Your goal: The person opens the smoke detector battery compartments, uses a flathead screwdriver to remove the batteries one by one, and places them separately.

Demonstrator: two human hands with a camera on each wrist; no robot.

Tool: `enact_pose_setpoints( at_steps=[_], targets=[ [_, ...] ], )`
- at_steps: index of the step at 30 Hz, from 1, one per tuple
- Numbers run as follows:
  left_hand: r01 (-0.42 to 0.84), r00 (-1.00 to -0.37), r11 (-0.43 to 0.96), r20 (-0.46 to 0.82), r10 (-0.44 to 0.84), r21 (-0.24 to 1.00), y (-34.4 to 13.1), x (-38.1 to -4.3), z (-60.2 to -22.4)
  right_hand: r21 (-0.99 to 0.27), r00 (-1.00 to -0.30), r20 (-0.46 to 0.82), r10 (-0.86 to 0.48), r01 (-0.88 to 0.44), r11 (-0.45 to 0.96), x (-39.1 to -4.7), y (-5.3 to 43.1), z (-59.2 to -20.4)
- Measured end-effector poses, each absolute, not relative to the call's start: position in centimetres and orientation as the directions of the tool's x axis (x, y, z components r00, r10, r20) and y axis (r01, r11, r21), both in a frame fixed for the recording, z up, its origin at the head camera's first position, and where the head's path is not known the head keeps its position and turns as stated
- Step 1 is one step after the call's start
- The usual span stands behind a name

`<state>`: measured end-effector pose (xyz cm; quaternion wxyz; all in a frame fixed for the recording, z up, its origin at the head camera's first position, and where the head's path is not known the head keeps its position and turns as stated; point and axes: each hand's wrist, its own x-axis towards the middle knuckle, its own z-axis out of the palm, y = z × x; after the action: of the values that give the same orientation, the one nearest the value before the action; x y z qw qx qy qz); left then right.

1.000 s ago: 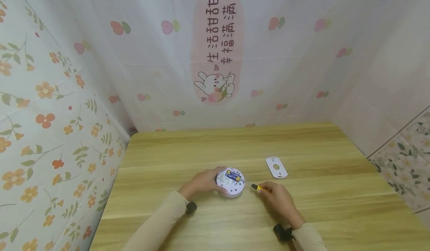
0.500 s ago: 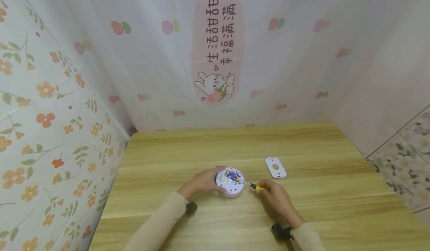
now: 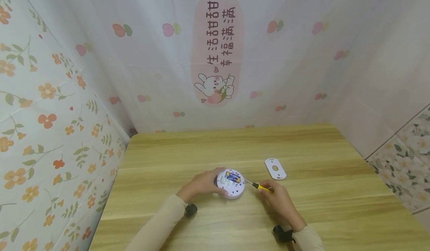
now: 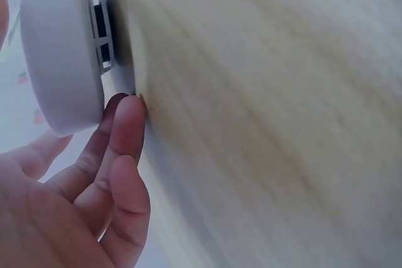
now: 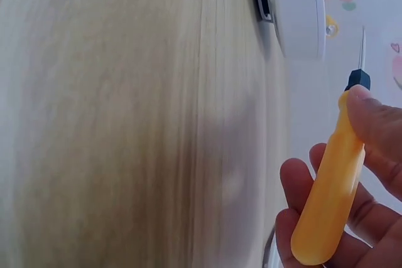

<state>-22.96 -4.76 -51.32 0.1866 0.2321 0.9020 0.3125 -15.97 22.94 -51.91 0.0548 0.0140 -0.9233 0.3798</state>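
Observation:
My left hand (image 3: pixel 205 181) grips the left side of a round white smoke detector (image 3: pixel 231 192), its back facing up. In the left wrist view, fingertips reach under the detector (image 4: pixel 63 54) beside its vented front. A blue and yellow battery (image 3: pixel 233 176) sits in the back of the detector. Between thumb and fingers, my right hand (image 3: pixel 279 198) holds a small screwdriver (image 3: pixel 263 188) with a yellow handle and a black collar. The thin shaft points left, its tip right at the detector's rim near the battery. The handle (image 5: pixel 330 199) lies across the fingers in the right wrist view.
A flat white mounting plate (image 3: pixel 280 172) with a round central hole lies on the wooden table (image 3: pixel 174 150), behind the right hand. Patterned curtains (image 3: pixel 151 64) hang along the table's back and left. Each wrist carries a small black camera.
The screwdriver tip, which overlapped the battery's right end half a second ago, has drawn back slightly to the detector's rim. The left hand keeps its grip; the whole head view has shifted slightly.

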Motion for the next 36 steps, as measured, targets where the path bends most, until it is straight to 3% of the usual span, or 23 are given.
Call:
enact_pose_setpoints(
  at_steps=[15,36],
  targets=[
    [0.301,-0.809,0.619,-0.15,0.568,0.725,-6.6,-22.5,-51.1,-0.712,-0.998,0.062,0.012,-0.036,0.701,-15.8,23.2,-52.0],
    [0.358,-0.802,0.69,-0.171,0.572,0.629,-4.8,-22.6,-51.1,-0.756,-1.0,0.017,0.019,0.0,0.655,-15.7,23.3,-51.9]
  ],
)
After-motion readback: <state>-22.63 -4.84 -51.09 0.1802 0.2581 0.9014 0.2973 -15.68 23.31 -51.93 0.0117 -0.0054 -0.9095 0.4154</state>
